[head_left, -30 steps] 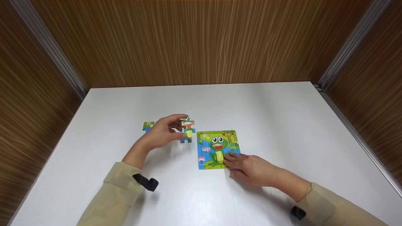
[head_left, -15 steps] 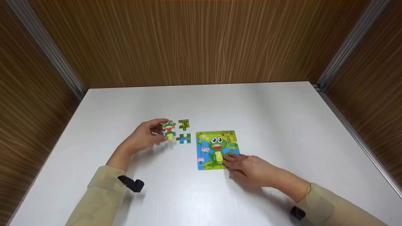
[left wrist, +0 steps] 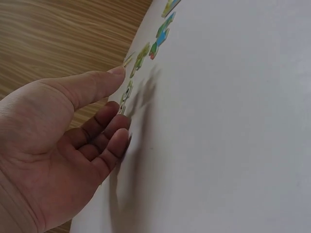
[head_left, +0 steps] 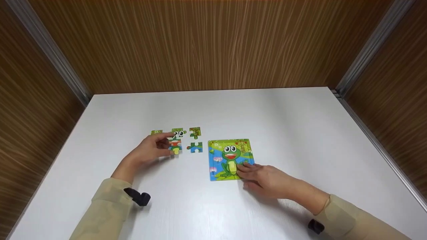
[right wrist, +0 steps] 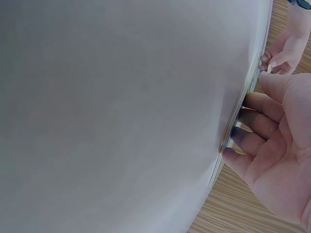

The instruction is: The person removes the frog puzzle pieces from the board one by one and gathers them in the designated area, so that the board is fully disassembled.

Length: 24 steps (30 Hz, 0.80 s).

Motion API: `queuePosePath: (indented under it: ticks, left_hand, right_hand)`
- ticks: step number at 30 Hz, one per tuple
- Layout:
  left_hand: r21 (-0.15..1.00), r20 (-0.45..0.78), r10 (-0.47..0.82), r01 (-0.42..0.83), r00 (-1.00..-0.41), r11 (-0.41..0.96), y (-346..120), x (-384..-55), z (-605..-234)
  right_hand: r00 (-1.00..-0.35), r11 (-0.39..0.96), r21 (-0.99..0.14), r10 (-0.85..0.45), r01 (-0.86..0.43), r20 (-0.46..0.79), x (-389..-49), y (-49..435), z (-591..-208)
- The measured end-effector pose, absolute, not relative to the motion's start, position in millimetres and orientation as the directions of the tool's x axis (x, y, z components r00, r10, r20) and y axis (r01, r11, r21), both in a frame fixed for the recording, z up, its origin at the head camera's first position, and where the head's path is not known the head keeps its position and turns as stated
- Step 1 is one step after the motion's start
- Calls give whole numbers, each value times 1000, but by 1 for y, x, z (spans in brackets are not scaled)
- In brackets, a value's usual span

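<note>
My left hand (head_left: 145, 151) pinches a puzzle piece (head_left: 175, 147) with a frog's red mouth and yellow belly between thumb and index finger, over the table. Whether it is one piece or a stack, I cannot tell. Close by lie an eye piece (head_left: 178, 132), a green piece with a tree (head_left: 195, 131) and a blue-green piece (head_left: 196, 147). My right hand (head_left: 267, 181) rests its fingers on the lower right corner of a square frog puzzle board (head_left: 215, 146). In the right wrist view, the fingers of my right hand (right wrist: 272, 141) touch the board's edge.
A further green piece (head_left: 156, 132) lies partly hidden behind my left hand. The white table (head_left: 300, 133) is bordered by a wood-grain back panel (head_left: 213, 46) and similar side panels. Black wrist mounts (head_left: 138, 196) sit by both sleeves.
My left hand has moved left from beside the board with its hold. The tree piece and blue-green piece came into view, then the eye piece. The right hand stays still.
</note>
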<state>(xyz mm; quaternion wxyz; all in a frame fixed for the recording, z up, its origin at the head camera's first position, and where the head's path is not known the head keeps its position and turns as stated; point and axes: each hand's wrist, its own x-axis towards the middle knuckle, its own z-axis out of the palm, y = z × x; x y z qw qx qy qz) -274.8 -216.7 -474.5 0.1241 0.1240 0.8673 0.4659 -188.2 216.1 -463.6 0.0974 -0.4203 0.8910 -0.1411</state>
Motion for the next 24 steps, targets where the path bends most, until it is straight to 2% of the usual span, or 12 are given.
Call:
queuePosePath:
  ticks: [11,24]
  left_hand:
    - [826,-150,299,47,-942,561,-214,-275,-485]
    - [819,-188,281,7,-941,573,-212,-277,-486]
  right_hand:
    - [-613,587,-334,-789,-738,-32,-188,215,-465]
    - [-639,619,-340,-766,-707,-66,-188,215,-463]
